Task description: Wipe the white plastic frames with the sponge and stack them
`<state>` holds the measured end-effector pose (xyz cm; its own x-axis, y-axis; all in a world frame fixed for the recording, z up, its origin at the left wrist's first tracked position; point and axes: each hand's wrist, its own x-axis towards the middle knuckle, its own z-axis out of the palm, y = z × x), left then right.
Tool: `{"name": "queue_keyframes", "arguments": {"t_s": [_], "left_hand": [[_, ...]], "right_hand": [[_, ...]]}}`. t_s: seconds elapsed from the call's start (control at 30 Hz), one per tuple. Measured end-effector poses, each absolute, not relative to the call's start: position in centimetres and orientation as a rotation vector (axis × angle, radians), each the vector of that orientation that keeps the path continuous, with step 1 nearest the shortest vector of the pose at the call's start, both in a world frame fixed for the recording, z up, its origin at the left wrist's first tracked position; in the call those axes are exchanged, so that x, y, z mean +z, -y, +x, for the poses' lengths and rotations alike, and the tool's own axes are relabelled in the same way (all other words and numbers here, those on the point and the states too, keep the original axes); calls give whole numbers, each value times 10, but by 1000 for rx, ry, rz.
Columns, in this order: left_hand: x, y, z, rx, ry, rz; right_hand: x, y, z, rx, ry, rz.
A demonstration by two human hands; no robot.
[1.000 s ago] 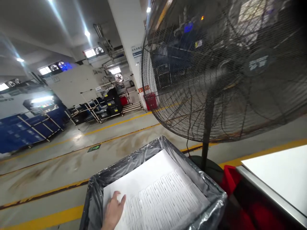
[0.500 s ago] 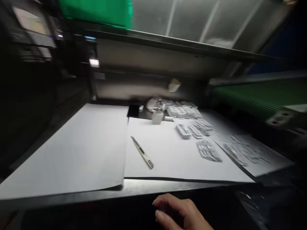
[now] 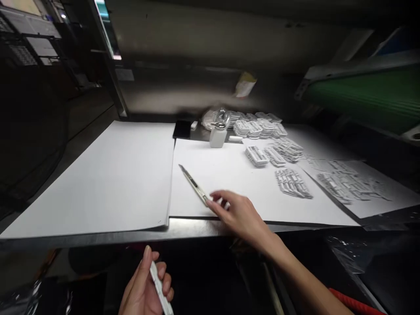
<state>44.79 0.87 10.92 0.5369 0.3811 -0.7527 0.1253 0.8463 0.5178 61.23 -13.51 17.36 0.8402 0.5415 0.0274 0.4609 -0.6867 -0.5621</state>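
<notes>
Diagonally on the white sheet (image 3: 229, 175) lies the utility knife (image 3: 194, 184), tip toward 11 o'clock, butt toward 5. Loosely curled fingers of the right hand (image 3: 238, 213) touch that butt. Lower down, the left hand (image 3: 144, 291) grips a white strip (image 3: 160, 290).

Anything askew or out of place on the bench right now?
Mostly tidy. The utility knife lies diagonally across the white sheet, right hand at its near end. The printed sheet at right sits skewed, its corner past the table edge.
</notes>
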Motion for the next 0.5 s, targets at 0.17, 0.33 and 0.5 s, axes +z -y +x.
{"name": "queue_keyframes", "arguments": {"t_s": [0.17, 0.33, 0.5], "left_hand": [[116, -5, 438, 246, -1011, 600], [111, -8, 432, 240, -1023, 621], [107, -9, 433, 199, -1006, 655]], "right_hand": [[159, 62, 646, 145, 747, -2577], [161, 53, 649, 196, 775, -2597], [168, 94, 624, 278, 861, -2473]]}}
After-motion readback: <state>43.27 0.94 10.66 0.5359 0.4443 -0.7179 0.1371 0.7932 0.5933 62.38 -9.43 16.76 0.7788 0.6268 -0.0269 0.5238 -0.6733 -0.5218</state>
